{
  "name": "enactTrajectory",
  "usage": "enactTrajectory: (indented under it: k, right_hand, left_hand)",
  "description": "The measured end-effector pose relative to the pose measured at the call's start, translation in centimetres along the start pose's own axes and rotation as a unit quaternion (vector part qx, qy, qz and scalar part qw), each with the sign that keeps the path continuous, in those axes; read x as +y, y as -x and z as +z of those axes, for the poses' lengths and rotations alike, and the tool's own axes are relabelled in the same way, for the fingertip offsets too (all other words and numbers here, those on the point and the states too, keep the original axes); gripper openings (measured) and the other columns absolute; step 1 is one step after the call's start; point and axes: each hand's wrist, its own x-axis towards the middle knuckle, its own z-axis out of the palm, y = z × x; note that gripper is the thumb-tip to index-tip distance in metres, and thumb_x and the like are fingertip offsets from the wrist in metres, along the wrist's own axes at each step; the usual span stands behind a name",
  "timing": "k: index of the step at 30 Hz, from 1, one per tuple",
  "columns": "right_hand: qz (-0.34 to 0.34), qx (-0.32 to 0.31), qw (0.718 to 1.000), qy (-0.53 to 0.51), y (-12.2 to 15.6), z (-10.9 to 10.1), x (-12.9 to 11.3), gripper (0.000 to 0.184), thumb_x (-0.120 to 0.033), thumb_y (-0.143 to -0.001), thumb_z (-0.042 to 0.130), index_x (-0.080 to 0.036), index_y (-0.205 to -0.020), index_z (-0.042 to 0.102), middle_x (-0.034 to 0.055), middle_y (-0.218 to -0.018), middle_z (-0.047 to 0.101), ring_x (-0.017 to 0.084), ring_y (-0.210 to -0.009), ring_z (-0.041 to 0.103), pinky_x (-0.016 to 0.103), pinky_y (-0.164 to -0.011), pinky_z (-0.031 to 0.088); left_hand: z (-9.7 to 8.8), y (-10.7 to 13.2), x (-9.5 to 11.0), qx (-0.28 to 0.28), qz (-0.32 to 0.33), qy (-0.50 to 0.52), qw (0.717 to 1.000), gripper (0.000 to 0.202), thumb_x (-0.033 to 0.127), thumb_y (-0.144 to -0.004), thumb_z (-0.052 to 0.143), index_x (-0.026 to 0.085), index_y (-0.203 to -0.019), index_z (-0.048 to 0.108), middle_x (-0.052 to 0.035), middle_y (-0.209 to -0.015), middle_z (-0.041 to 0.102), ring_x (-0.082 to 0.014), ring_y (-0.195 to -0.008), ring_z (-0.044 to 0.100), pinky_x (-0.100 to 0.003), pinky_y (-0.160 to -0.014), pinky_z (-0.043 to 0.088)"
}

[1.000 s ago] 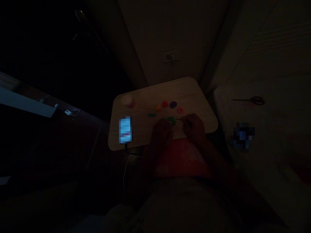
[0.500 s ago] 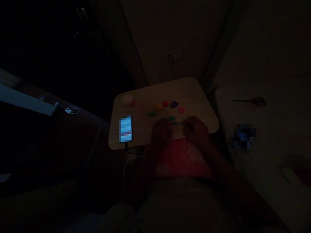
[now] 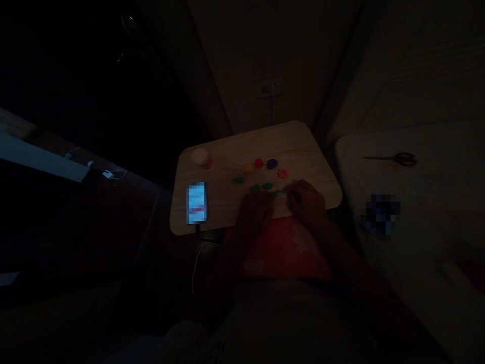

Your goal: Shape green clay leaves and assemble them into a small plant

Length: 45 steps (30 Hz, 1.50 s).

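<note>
In dim light, my left hand (image 3: 256, 208) rests at the table's near edge with fingers curled, its fingertips against a small green piece (image 3: 274, 193) that looks like modelling clay. My right hand (image 3: 306, 200) is closed around one end of a thin, pale-greenish stick (image 3: 281, 191), which points left to that piece. Just beyond my left fingers lie a green lump (image 3: 255, 188) and a green leaf-shaped piece (image 3: 267, 186). Another green leaf shape (image 3: 238, 180) lies farther left. Behind them are a yellow lump (image 3: 249, 168), a red ball (image 3: 258, 163), a purple lump (image 3: 272, 164) and a pink flower-shaped ring (image 3: 283, 173).
On the small wooden table (image 3: 227, 146) stand a lidded tub (image 3: 201, 157) and a lit phone (image 3: 196, 203) with a cable. Scissors (image 3: 392, 158) and a blurred dark object (image 3: 381, 215) lie on the pale surface at right. A wall socket (image 3: 269, 88) is behind.
My left hand has shifted slightly right and towards me, uncovering more of the green lump. My right hand stays nearly in place, the stick still in its fingers.
</note>
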Motion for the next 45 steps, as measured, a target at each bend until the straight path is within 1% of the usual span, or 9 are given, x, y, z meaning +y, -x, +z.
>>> enactTrajectory:
  k: [4,8,11,16,21,27,32,39,45]
  right_hand:
    - [0.004,-0.014,1.000,-0.006,0.3,-0.3,0.0,0.020,-0.020,-0.093,0.059,-0.021,-0.102,0.077,0.0112,-0.104,0.072,0.027,-0.094,0.067,0.038,-0.076,0.052]
    - [0.009,-0.021,1.000,0.003,0.6,-0.8,-0.1,0.021,-0.020,-0.093,0.059,-0.021,-0.103,0.078,0.0109,-0.107,0.073,0.027,-0.093,0.068,0.038,-0.075,0.052]
    - [-0.007,-0.020,1.000,-0.005,0.7,-0.8,0.1,0.023,-0.020,-0.094,0.058,-0.020,-0.104,0.079,0.0117,-0.105,0.072,0.027,-0.092,0.068,0.038,-0.077,0.052]
    - [-0.046,-0.023,0.998,-0.044,0.5,-0.4,0.7,0.023,-0.020,-0.096,0.056,-0.018,-0.101,0.079,0.0131,-0.099,0.071,0.029,-0.094,0.067,0.043,-0.085,0.053]
    - [-0.060,-0.022,0.996,-0.067,0.6,0.0,0.8,0.024,-0.019,-0.096,0.054,-0.019,-0.099,0.078,0.0132,-0.097,0.068,0.029,-0.093,0.064,0.043,-0.084,0.054]
    - [-0.056,-0.019,0.997,-0.045,0.6,0.4,1.0,0.021,-0.013,-0.088,0.056,-0.020,-0.093,0.076,0.0139,-0.097,0.065,0.031,-0.099,0.061,0.045,-0.087,0.053]
    - [-0.057,-0.014,0.996,-0.068,0.4,0.3,1.0,0.021,-0.016,-0.093,0.054,-0.020,-0.091,0.074,0.0120,-0.092,0.065,0.029,-0.093,0.061,0.044,-0.084,0.052]
    - [-0.065,-0.033,0.997,-0.040,0.1,0.7,1.2,0.023,-0.011,-0.084,0.055,-0.018,-0.090,0.076,0.0136,-0.092,0.064,0.029,-0.090,0.060,0.043,-0.082,0.051]
    - [-0.076,-0.034,0.996,0.000,-0.3,0.6,1.0,0.019,-0.012,-0.085,0.057,-0.019,-0.089,0.075,0.0124,-0.091,0.063,0.028,-0.089,0.060,0.041,-0.080,0.050]
  left_hand:
    - [-0.2,0.0,0.1,0.008,-0.005,0.010,1.000,0.038,0.029,-0.100,0.058,0.024,-0.137,0.066,-0.0092,-0.144,0.067,-0.0304,-0.135,0.056,-0.053,-0.116,0.039]
    - [-0.1,0.1,-0.1,0.018,-0.008,0.012,1.000,0.038,0.030,-0.099,0.059,0.022,-0.136,0.065,-0.0099,-0.146,0.066,-0.0308,-0.138,0.054,-0.053,-0.119,0.036]
    - [-0.1,0.2,-0.2,0.020,0.002,0.013,1.000,0.040,0.028,-0.097,0.060,0.022,-0.137,0.065,-0.0100,-0.147,0.065,-0.0314,-0.138,0.054,-0.053,-0.118,0.037]
    - [-0.3,0.2,-0.2,0.011,0.022,0.016,1.000,0.034,0.024,-0.096,0.060,0.024,-0.129,0.070,-0.0073,-0.145,0.067,-0.0300,-0.137,0.054,-0.053,-0.117,0.038]
    - [-0.5,0.0,0.0,0.001,0.022,0.026,0.999,0.035,0.023,-0.095,0.061,0.023,-0.129,0.069,-0.0075,-0.145,0.066,-0.0288,-0.135,0.056,-0.051,-0.115,0.041]
    - [-0.6,-0.1,0.0,-0.009,0.018,0.032,0.999,0.039,0.021,-0.094,0.061,0.025,-0.132,0.069,-0.0084,-0.145,0.066,-0.0297,-0.135,0.056,-0.052,-0.116,0.040]
    - [-0.4,0.0,-0.2,-0.003,0.019,0.029,0.999,0.040,0.023,-0.095,0.061,0.025,-0.134,0.068,-0.0080,-0.144,0.066,-0.0295,-0.134,0.056,-0.051,-0.115,0.041]
    - [-0.4,0.0,-0.2,-0.004,0.020,0.030,0.999,0.042,0.023,-0.095,0.060,0.026,-0.136,0.068,-0.0082,-0.146,0.065,-0.0297,-0.137,0.054,-0.052,-0.118,0.039]
    - [-0.4,-0.1,-0.1,-0.003,0.019,0.032,0.999,0.040,0.021,-0.093,0.062,0.024,-0.133,0.068,-0.0078,-0.144,0.066,-0.0291,-0.135,0.055,-0.051,-0.115,0.041]
